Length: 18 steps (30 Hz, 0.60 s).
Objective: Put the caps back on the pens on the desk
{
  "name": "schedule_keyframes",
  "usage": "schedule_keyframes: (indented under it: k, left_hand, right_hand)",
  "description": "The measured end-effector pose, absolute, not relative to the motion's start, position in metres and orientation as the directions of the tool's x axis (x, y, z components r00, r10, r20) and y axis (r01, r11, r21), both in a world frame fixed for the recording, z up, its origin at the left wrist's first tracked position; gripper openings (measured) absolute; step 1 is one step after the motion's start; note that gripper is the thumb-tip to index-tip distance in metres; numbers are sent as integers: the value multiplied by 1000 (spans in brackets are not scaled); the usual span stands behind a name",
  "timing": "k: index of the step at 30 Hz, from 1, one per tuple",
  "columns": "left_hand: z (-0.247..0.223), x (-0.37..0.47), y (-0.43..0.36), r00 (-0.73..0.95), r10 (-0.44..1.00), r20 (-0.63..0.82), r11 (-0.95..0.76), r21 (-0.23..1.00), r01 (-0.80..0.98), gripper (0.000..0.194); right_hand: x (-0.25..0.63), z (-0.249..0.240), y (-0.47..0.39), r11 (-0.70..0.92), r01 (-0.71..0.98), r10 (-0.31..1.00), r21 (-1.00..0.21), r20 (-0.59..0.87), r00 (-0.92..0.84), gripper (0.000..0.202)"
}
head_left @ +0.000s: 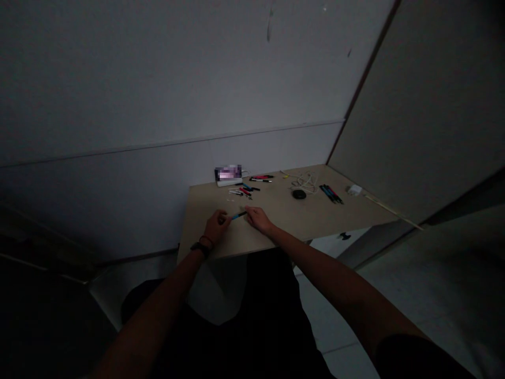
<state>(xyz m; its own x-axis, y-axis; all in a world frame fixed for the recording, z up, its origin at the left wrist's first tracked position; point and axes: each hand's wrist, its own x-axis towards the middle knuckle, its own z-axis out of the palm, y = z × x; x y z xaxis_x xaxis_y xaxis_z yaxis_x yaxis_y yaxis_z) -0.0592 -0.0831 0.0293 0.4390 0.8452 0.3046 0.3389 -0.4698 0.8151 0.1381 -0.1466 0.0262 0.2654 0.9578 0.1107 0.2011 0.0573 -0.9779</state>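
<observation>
A blue and black pen point(238, 216) spans the gap between my two hands, low over the front left part of the table point(288, 226). My left hand point(216, 223), with a dark band at the wrist, is closed around its left end. The fingers of my right hand point(257, 218) pinch its black right end. Just beyond my hands lie loose pen parts, among them red pieces point(245, 191), white pieces point(235, 193) and dark blue pieces point(249, 187).
A lit phone point(228, 173) leans at the back left. Red and black pens point(262, 177) lie behind. Further right are a white cable point(305, 182), a round black object point(299, 194), a row of pens point(331, 193) and a white adapter point(354, 190).
</observation>
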Motion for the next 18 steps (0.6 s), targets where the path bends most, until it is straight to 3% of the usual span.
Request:
schedule_keyframes:
  k: [4,10,13,18]
  left_hand:
    - [28,-46,-88,467,762,450,-648,544,534,34]
    - [37,-19,-66,637,615,465,-787,313,531,22]
    - [40,-8,-52,662,610,435,-791,292,538,19]
    - [42,7,-34,647,636,420,-771,380,511,29]
  right_hand:
    - [143,25,-137,57,208,970,-976,104,219,61]
    - [162,23,-108,79,273,943,-959,160,291,58]
    - [175,26,-93,116,352,909,-929,242,339,57]
    - [193,34,-80,242,498,872,-833,412,265,55]
